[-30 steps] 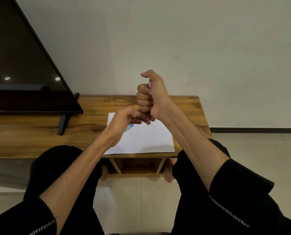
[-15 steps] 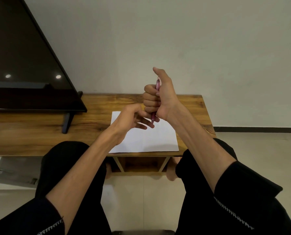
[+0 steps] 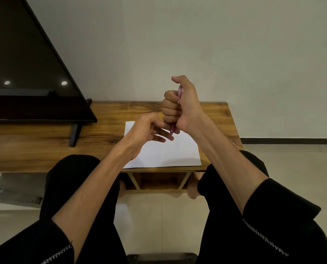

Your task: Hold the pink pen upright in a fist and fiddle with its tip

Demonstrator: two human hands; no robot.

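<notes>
Right hand [image 3: 179, 109] is fisted round a pink pen [image 3: 178, 94], held upright above the far part of the surface [image 3: 44, 149], thumb raised at its top. Left hand [image 3: 147, 130] has loosely spread fingers reaching the pen's lower tip, holding nothing. Judged light, stiff, smooth-barrelled; best gripped mid-barrel. White paper sheet [image 3: 168, 153] lies flat below. No containers observed. Television [image 3: 25, 73] stands far left.

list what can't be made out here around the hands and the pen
- Pink pen, head view: most of its barrel is wrapped by the right hand, and its lower tip is too small to read.
- Left hand: seen from behind, so whether its fingertips touch the pen is unclear.
- Paper: the forearm covers its left part.
- Television: cut off by the left edge.
</notes>
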